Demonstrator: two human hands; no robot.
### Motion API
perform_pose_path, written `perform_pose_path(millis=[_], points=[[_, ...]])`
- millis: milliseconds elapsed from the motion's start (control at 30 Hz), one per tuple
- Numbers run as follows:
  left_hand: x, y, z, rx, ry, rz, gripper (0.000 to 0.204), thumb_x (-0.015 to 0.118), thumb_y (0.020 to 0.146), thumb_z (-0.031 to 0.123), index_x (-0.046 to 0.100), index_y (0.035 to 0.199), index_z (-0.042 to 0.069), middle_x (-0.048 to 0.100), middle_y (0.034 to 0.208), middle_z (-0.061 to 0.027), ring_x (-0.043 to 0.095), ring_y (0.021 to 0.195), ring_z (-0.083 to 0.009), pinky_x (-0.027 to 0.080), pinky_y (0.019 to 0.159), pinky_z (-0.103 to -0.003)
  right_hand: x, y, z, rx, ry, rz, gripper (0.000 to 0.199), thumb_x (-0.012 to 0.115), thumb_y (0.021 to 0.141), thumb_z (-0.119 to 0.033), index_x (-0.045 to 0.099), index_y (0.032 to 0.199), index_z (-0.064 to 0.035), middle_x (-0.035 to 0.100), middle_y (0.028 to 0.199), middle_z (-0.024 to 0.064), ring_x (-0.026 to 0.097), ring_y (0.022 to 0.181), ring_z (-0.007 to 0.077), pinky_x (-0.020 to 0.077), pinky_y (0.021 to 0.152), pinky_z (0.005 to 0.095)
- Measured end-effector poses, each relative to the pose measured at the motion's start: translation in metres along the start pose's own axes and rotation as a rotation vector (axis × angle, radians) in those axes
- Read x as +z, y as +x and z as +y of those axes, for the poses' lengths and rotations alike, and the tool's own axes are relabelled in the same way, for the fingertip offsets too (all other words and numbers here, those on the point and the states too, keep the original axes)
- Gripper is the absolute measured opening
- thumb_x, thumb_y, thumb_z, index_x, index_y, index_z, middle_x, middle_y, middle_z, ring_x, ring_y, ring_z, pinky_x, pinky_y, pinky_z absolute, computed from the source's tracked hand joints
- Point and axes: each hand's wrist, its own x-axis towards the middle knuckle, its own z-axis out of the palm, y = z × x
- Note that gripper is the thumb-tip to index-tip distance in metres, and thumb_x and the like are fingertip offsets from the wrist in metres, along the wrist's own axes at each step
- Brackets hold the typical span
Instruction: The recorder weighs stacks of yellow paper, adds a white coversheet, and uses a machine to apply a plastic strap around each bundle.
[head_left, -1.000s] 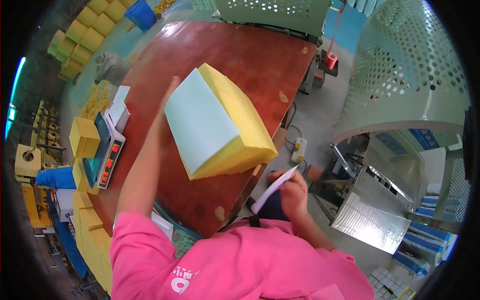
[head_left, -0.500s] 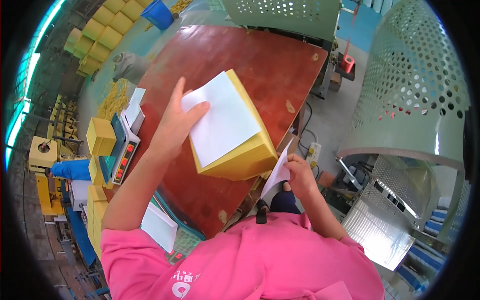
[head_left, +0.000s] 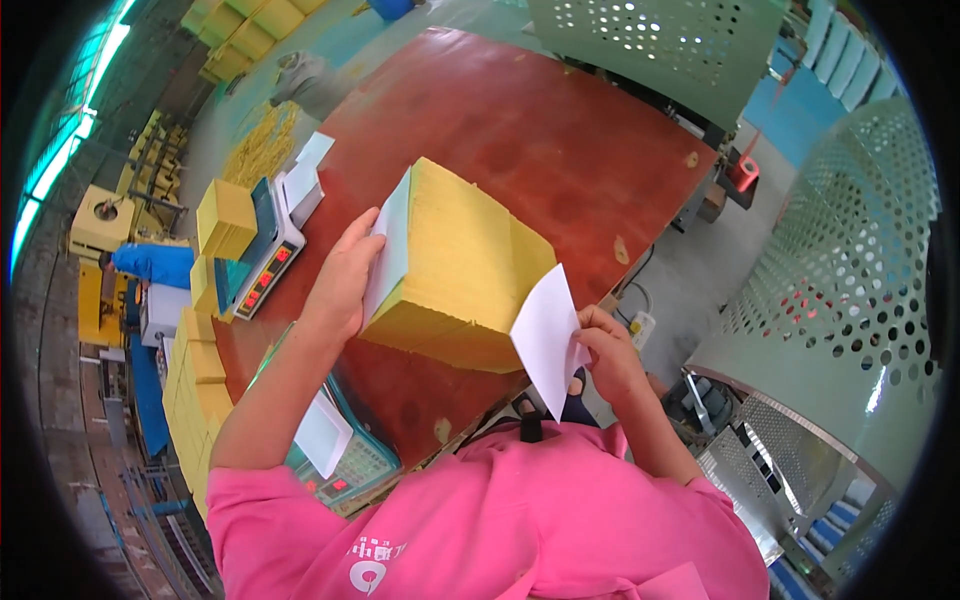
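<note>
A thick block of yellow paper sheets (head_left: 470,225) sits tilted over the red tabletop, between my hands. One white sheet (head_left: 390,240) covers its left side. My left hand (head_left: 345,275) is closed on that sheet, its fingers bent over the edge and pressing it to the block; the thumb is mostly hidden. A second white sheet (head_left: 545,335) stands at the block's near right corner, slightly bowed. My right hand (head_left: 608,350) pinches its right edge between thumb and fingers.
The red table (head_left: 360,150) spreads beneath. Left of it, a scale (head_left: 265,270) carries a yellow paper block (head_left: 228,215). Another scale (head_left: 360,460) with a white stack lies by my left forearm. A perforated green guard (head_left: 830,300) rises at right. Someone in blue (head_left: 155,262) is far left.
The yellow block has turned, so its white sheet now faces left instead of up. My right hand has brought the second sheet up against the block's right corner. My view has shifted.
</note>
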Motion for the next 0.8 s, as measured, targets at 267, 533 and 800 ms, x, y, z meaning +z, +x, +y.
perform_pose_path(millis=[267, 533, 800], points=[[0.006, -0.028, -0.073, 0.208, -0.430, 0.031, 0.037, 0.044, 0.096, 0.018, 0.050, 0.129, 0.002, 0.060, 0.112, -0.0057, 0.058, 0.105, -0.0132, 0.049, 0.086, -0.029, 0.018, 0.025, -0.066, -0.275, -0.431, -0.116, 0.006, 0.052, 0.078, -0.008, 0.054, 0.081, -0.0034, 0.066, 0.099, 0.0030, 0.052, 0.084, 0.0072, 0.0246, 0.106, 0.0334], [0.000, -0.018, -0.161, 0.523, 0.024, 0.207, 0.039, 0.042, 0.103, 0.031, 0.049, 0.134, 0.007, 0.056, 0.127, -0.0066, 0.056, 0.114, -0.0171, 0.048, 0.093, -0.032, 0.023, 0.035, -0.081, -0.213, -0.662, -0.106, 0.006, 0.050, 0.077, -0.007, 0.053, 0.079, -0.0024, 0.067, 0.100, 0.0067, 0.055, 0.087, 0.0097, 0.0286, 0.103, 0.0312], [-0.006, -0.033, -0.152, -0.073, -0.749, 0.297, 0.043, 0.046, 0.100, 0.040, 0.057, 0.126, 0.007, 0.064, 0.114, -0.0074, 0.062, 0.103, -0.0164, 0.050, 0.089, -0.032, -0.021, 0.064, -0.057, 0.054, 0.181, -0.061, 0.017, 0.052, 0.081, -0.010, 0.056, 0.097, -0.0048, 0.066, 0.109, 0.0150, 0.063, 0.081, 0.0193, 0.0502, 0.073, 0.0307]])
